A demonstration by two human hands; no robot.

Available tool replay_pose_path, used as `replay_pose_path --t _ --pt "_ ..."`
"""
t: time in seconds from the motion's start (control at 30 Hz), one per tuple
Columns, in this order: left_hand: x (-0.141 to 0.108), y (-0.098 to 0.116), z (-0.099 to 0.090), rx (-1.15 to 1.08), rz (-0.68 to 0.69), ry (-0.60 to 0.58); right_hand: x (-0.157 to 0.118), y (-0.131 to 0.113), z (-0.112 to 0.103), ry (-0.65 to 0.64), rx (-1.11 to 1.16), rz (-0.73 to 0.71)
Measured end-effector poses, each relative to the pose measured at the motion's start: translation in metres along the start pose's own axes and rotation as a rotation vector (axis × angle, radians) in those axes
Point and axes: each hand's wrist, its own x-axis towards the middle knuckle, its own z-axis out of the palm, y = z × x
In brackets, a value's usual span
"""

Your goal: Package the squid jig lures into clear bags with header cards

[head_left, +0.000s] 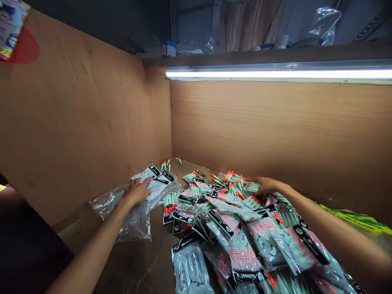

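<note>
My left hand (137,190) rests on clear plastic bags (133,226) and flat printed packets (157,188) at the left, fingers spread. Across the pile, my right hand (267,185) is curled at the end of a small packet of pale floats (252,186); its fingertips are partly hidden. Loose pale floats with orange tips (234,183) lie just left of that hand. Between my arms spreads a heap of clear packets with black headers (245,253), filled with similar pale floats.
Several loose floats (165,165) stand near the back corner. Wooden panels (275,130) close off the back and left. A lit tube lamp (275,74) runs beneath a shelf (260,52). Yellow-green packaging (357,218) lies at the right. Part of another person's arm (10,200) shows far left.
</note>
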Motion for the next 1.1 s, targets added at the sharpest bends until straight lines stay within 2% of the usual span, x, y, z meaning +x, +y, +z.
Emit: replay_pose_path --t 0.07,0.13,0.23,0.33,0.43,0.5,0.6,0.67,0.73,0.8,0.83,0.9,0.97,1.0,1.03,1.1 --pt "-0.001 0.001 0.002 0.023 0.001 -0.002 -0.001 -0.001 -0.011 0.055 0.024 -0.021" --pt "0.003 0.002 -0.003 0.042 -0.005 0.023 -0.003 -0.004 -0.023 0.096 0.069 -0.057" --pt "0.013 0.005 -0.027 0.061 0.005 0.109 -0.01 -0.014 -0.044 0.116 0.157 -0.137" --pt "0.014 0.026 -0.06 0.048 0.092 0.227 -0.023 -0.034 -0.058 0.076 0.288 -0.235" --pt "-0.004 0.077 -0.081 -0.153 0.237 0.335 -0.038 -0.067 -0.06 -0.1 0.429 -0.355" --pt "-0.026 0.126 -0.08 -0.432 0.341 0.291 -0.045 -0.096 -0.056 -0.228 0.39 -0.44" --pt "-0.059 0.203 -0.058 -0.844 0.519 0.089 -0.051 -0.141 -0.047 -0.329 0.217 -0.507" --pt "-0.071 0.242 -0.04 -0.856 0.583 0.037 -0.055 -0.168 -0.044 -0.352 0.14 -0.534" --pt "-0.072 0.266 -0.026 -0.767 0.587 0.037 -0.059 -0.188 -0.044 -0.33 0.085 -0.561" --pt "-0.063 0.275 -0.019 -0.693 0.537 0.074 -0.067 -0.196 -0.048 -0.204 0.009 -0.566" --pt "-0.055 0.276 -0.018 -0.686 0.505 0.082 -0.072 -0.197 -0.049 -0.078 -0.032 -0.566" --pt "-0.04 0.275 -0.018 -0.768 0.458 0.028 -0.085 -0.19 -0.05 0.287 -0.078 -0.558" --pt "-0.029 0.273 -0.019 -1.008 0.43 -0.11 -0.1 -0.179 -0.044 0.655 -0.065 -0.528" --pt "-0.025 0.273 -0.019 -1.16 0.41 -0.182 -0.107 -0.172 -0.039 0.768 -0.05 -0.499" --pt "-0.023 0.274 -0.019 -1.308 0.386 -0.235 -0.112 -0.166 -0.033 0.817 -0.032 -0.466" --pt "-0.023 0.277 -0.019 -1.516 0.34 -0.271 -0.119 -0.156 -0.019 0.758 0.025 -0.423"
